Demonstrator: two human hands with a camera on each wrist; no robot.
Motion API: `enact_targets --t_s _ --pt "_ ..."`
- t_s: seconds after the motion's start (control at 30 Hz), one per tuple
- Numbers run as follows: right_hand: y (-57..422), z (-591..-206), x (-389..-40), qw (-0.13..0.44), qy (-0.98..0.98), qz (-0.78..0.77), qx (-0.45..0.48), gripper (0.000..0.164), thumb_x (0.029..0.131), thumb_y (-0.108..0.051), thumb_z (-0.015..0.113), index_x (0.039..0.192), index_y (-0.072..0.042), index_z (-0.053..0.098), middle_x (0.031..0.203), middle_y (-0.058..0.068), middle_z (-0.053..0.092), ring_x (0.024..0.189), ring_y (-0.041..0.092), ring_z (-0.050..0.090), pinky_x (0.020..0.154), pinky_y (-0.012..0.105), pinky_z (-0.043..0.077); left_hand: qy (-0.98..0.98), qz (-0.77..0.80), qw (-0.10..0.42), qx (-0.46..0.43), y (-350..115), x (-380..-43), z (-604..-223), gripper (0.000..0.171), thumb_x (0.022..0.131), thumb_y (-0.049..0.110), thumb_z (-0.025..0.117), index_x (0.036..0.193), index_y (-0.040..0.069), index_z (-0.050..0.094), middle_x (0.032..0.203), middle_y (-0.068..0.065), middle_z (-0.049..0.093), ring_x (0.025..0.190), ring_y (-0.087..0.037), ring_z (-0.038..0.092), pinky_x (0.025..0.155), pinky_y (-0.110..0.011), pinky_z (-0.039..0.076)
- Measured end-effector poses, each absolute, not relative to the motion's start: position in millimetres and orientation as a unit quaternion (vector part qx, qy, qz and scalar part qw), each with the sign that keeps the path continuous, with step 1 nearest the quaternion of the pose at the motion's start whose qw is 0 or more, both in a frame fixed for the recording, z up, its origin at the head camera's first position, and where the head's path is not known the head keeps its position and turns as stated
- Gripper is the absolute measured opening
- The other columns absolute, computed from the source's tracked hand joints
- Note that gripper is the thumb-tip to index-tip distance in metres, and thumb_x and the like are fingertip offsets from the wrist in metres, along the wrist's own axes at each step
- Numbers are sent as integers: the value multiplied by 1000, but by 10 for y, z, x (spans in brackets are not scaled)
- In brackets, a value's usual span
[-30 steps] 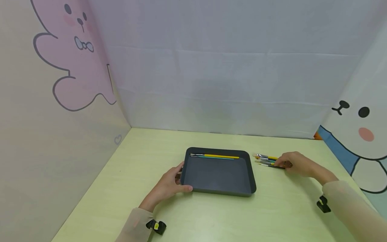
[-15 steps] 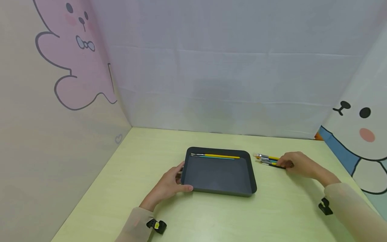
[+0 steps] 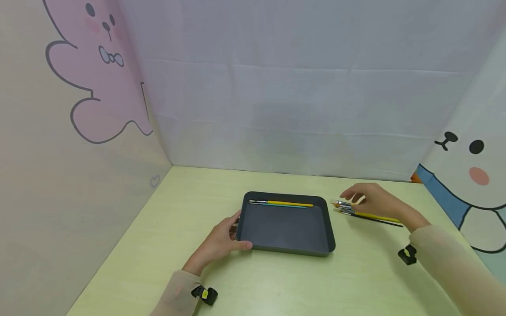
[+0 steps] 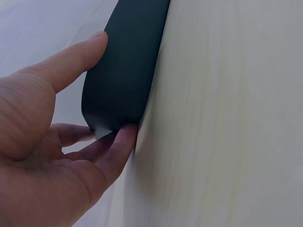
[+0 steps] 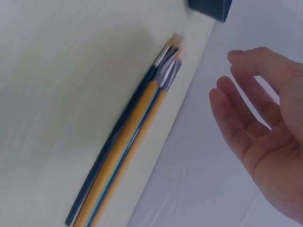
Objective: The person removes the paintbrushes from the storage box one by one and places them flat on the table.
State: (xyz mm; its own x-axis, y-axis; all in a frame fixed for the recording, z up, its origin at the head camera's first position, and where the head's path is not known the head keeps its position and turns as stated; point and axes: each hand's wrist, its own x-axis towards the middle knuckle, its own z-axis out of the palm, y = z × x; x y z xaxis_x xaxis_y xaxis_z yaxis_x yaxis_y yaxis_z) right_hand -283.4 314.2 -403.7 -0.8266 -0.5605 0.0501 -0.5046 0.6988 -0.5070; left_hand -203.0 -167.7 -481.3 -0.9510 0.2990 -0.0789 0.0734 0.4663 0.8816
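A dark grey rectangular tray (image 3: pixel 286 230) sits on the table, with a yellow paintbrush (image 3: pixel 292 204) and a thin teal one (image 3: pixel 284 206) lying along its far side. My left hand (image 3: pixel 219 240) grips the tray's near left corner, thumb on the front wall and fingers at the left side; the left wrist view shows the fingers bent against the wall (image 4: pixel 123 61). To the right of the tray lies a bundle of several paintbrushes (image 5: pixel 128 137), bristles toward the tray. Over the bundle hovers my right hand (image 3: pixel 373 199), fingers loosely bent, holding nothing and apart from the brushes in the right wrist view.
The pale yellow-green table (image 3: pixel 276 281) meets a white cloth wall (image 3: pixel 292 109) at the back. Side panels with cartoon animals stand at left and right. Small black devices are strapped at both wrists.
My right hand has let go of the brush handles, lifted and moved left and away toward the bristle ends, uncovering more of the handles. My left hand and the tray stay in place.
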Motion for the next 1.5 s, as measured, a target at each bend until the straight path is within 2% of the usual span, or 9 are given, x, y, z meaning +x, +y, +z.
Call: enact_targets --t_s 0.27,0.7,1.03,1.23,1.5 --pt "2564 -3881 -2899 93 892 -305 -319 48 95 -1 76 142 0 64 133 23 67 117 42 68 89 34 63 847 508 112 112 -1672 -2037 -4810 112 81 30 96 170 17 29 150 -15 52 126 -27 62 104 -41 57" --pt "1780 -3950 -3064 160 868 -302 -361 61 95 -5 78 151 0 56 146 22 60 131 43 61 102 51 58 853 498 116 107 -1676 -2030 -4804 113 82 31 96 170 15 27 148 -15 54 127 -28 62 105 -44 56" --pt "1426 -4117 -3185 199 864 -292 -358 63 94 -3 77 153 -2 55 148 19 60 131 39 62 106 49 55 846 506 120 118 -1700 -2041 -4806 113 82 32 95 170 13 26 148 -15 53 124 -27 62 103 -42 57" --pt "1316 -4211 -3214 198 861 -283 -374 61 93 -1 77 151 3 55 145 20 62 128 38 65 106 47 55 846 507 120 114 -1704 -2035 -4802 114 82 33 95 170 14 26 149 -16 52 126 -28 62 103 -43 56" --pt "1280 -4259 -3229 196 870 -262 -369 61 93 -3 78 150 2 57 146 20 62 131 38 63 109 49 53 845 508 121 113 -1695 -2022 -4785 114 82 33 95 170 14 26 151 -15 51 129 -30 61 104 -44 56"
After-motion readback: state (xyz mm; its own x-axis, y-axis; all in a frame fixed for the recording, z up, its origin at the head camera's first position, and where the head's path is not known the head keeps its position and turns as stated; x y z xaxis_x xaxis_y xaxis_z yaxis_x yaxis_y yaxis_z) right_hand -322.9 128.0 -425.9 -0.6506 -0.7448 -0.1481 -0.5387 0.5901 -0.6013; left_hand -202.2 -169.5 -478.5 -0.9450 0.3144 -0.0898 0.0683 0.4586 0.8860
